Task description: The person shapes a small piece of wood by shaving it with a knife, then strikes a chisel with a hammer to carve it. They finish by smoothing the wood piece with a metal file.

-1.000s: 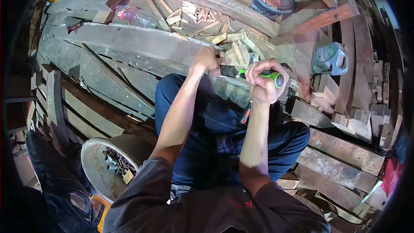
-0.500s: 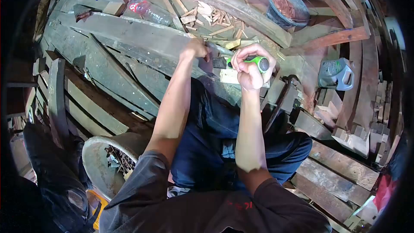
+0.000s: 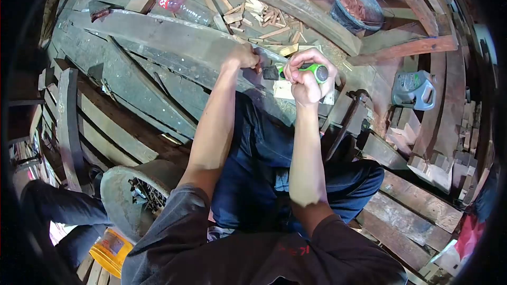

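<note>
My right hand [image 3: 307,88] is wrapped round a green-handled tool [image 3: 319,73] with a broad, dark, flat blade. The blade points left, toward my left hand [image 3: 241,57]. That hand is at the edge of the long grey plank [image 3: 174,39], its fingers curled. Something small and reddish-brown shows at its fingertips, too hidden to name. Below the blade and my right hand is a pale wood block [image 3: 283,90].
Wood offcuts [image 3: 272,18] and a clear plastic bottle [image 3: 190,11] lie beyond the plank. A dark bucket [image 3: 340,20] holds reddish wood pieces. A grey jug [image 3: 413,91] stands right. A pail of nails [image 3: 119,184], a yellow bucket [image 3: 108,256] and another person's leg [image 3: 63,203] are left.
The view has shifted slightly. Both hands stay almost in place, with the tool still in the right. At the left, the other person's leg has moved and more of the yellow bucket shows.
</note>
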Demonstrator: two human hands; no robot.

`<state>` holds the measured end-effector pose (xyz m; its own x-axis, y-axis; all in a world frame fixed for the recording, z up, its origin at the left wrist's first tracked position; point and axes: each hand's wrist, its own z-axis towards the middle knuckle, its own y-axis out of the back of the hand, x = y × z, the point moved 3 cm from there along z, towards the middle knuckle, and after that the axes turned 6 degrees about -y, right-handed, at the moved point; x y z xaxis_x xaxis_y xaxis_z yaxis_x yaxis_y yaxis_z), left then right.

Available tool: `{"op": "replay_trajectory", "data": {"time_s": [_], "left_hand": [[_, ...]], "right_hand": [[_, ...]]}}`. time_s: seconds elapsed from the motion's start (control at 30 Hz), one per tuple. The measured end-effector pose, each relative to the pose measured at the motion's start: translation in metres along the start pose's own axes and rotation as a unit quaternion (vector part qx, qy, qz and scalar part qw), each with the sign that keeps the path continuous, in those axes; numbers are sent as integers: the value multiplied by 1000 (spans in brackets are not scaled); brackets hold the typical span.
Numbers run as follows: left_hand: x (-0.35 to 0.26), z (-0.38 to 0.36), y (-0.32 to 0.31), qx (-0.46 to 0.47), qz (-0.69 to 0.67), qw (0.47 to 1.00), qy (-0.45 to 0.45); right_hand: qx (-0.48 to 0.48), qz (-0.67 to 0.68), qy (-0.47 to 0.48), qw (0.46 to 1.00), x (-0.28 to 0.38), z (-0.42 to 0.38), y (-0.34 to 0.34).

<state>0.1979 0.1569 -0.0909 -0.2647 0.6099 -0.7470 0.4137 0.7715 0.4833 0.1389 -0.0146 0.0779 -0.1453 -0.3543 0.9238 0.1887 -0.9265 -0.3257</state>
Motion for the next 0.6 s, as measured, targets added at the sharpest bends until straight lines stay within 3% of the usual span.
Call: {"op": "replay_trajectory", "data": {"time_s": [0.23, 0.33, 0.43, 0.6], "left_hand": [[-6, -7, 1, 4, -57, 998, 2], [4, 1, 0, -4, -58, 998, 15], [-25, -28, 18, -7, -26, 999, 45], [-3, -11, 9, 2, -41, 999, -14]], "right_hand": [[-9, -21, 23, 999, -3, -1, 4], [51, 13, 77, 996, -1, 1, 1], [1, -10, 13, 1000, 0, -2, -1], [-3, -21, -2, 1000, 1, -1, -4]]}}
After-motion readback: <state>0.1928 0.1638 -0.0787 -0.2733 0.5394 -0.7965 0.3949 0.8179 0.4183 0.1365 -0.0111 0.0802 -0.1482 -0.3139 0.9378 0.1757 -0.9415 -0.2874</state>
